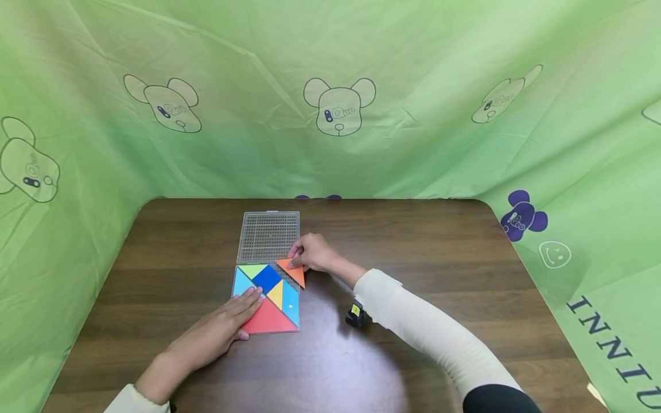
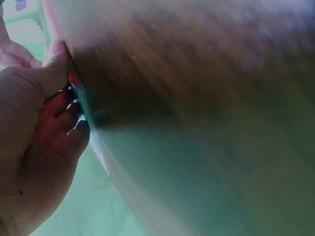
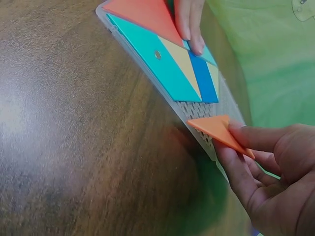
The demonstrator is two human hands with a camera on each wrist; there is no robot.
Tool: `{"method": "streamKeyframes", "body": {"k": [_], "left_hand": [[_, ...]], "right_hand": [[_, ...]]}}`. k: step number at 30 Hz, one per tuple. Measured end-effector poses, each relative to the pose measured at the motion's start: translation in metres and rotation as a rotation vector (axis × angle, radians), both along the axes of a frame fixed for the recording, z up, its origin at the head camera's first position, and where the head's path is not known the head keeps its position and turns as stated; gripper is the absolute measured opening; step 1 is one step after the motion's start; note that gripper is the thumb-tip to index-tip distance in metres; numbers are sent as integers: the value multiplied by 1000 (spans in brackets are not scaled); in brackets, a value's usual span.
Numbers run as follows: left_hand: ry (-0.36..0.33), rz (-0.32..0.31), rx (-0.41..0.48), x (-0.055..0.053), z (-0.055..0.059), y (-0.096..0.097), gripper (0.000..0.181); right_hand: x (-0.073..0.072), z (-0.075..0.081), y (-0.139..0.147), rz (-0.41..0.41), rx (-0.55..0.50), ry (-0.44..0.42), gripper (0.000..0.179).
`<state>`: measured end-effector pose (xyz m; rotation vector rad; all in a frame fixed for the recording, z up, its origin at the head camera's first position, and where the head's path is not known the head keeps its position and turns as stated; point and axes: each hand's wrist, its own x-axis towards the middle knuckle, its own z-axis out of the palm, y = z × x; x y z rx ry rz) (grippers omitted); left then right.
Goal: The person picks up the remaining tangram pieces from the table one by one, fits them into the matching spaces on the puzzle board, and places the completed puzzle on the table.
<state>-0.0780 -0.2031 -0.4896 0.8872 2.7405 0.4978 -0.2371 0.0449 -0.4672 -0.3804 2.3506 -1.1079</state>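
An orange triangle tangram piece (image 3: 216,129) is pinched between the thumb and fingers of my right hand (image 1: 313,252), over the bare top-right corner of the tangram case (image 1: 299,331). My left hand (image 1: 227,321) lies with straight fingers across the case's left side, fingertips on the pieces. Seated in the case are a red triangle (image 1: 271,316), a dark blue piece (image 1: 267,279), a yellow triangle (image 1: 276,295), a light blue piece with a small hole (image 1: 291,301), a light green triangle (image 1: 251,270) and another light blue piece (image 1: 241,281).
The clear lid (image 1: 269,235) lies unfolded behind the case. A small black object with a yellow label (image 1: 355,314) sits on the wooden table (image 1: 413,246), below my right forearm. Green printed cloth (image 1: 413,155) hangs around the table's back and sides.
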Motion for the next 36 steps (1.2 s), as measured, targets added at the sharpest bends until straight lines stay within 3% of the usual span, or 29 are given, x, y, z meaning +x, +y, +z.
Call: {"method": "streamKeyframes", "body": {"k": [15, 29, 36], "left_hand": [[27, -13, 6, 3, 3, 0, 68], [22, -7, 7, 3, 3, 1, 69], [38, -10, 1, 2, 4, 1, 69]], "right_hand": [[9, -4, -13, 78, 75, 139, 13], [13, -4, -15, 60, 83, 170, 14], [14, -6, -16, 57, 120, 243, 16]]}}
